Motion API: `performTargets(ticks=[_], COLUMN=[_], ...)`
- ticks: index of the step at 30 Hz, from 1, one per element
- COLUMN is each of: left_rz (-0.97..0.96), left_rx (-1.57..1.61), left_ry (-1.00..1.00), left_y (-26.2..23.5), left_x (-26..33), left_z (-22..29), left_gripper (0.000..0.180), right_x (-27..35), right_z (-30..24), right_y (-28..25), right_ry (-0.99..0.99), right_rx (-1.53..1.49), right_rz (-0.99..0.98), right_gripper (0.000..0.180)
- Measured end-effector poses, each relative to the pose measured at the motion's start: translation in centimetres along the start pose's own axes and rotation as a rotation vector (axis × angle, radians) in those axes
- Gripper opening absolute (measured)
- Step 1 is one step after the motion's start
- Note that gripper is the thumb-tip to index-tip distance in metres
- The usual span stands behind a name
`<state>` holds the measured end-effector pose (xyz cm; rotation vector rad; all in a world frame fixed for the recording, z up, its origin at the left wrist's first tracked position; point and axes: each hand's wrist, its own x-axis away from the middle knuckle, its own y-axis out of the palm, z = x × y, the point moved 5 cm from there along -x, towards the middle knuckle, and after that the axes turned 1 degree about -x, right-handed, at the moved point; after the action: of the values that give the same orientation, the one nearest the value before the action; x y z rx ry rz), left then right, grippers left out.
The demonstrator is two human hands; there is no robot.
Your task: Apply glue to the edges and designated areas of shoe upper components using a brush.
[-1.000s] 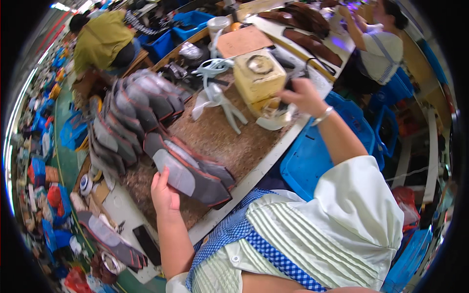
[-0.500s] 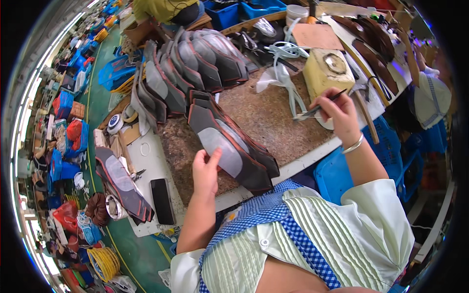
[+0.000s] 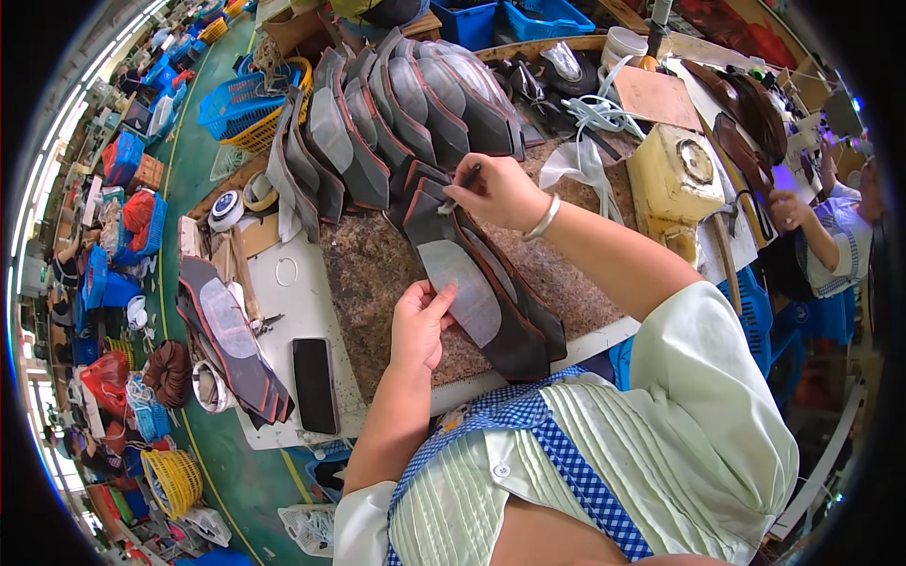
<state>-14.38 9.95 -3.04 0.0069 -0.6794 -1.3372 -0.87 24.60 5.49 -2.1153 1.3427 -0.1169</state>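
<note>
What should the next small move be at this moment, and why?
Probably a light stroke of the slim dark-handled tool along the upper end of the topmost dark grey, red-edged flat piece: the right hand holds the tool's tip at or just above that end, while the left hand has its thumb on the piece's pale grey patch.

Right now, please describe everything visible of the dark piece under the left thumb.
The long, dark grey piece is sheet-like, with a reddish line along its edge and a paler rounded patch around its middle; its matte material may be leather. It lies slantwise on similar pieces, over a brown board. The left hand's thumb rests on the patch, and the right hand holds a thin tool at the piece's far end; contact is unclear.
</note>
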Motion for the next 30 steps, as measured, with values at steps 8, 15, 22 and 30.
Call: performTargets(ticks=[8,15,22,30], left_rz=[-0.014,-0.002,-0.009,0.032], left_rx=[0.009,0.047,0.068,-0.001], left_ry=[0.013,0.029,0.035,0.018], left_y=[-0.6,0.4,-0.1,-0.3], left_x=[-0.3,-0.5,-0.4,-0.3], left_z=[-0.3,0.3,-0.1,-0.4], left_gripper=[0.017,0.017,0.018,0.021], right_x=[12.0,13.8,17.5,6.9], right_z=[-3.6,-4.0,-3.2,-2.5], right_y=[-0.9,-2.4,-3.0,-1.0], right_ry=[-0.361,-0.257,-0.123,-0.304], right_rx=[-0.113,-0.193,-0.1,-0.143], right_rz=[-0.318,-0.146,-0.386,0.036], right_gripper=[0.014,0.015,0.013,0.015])
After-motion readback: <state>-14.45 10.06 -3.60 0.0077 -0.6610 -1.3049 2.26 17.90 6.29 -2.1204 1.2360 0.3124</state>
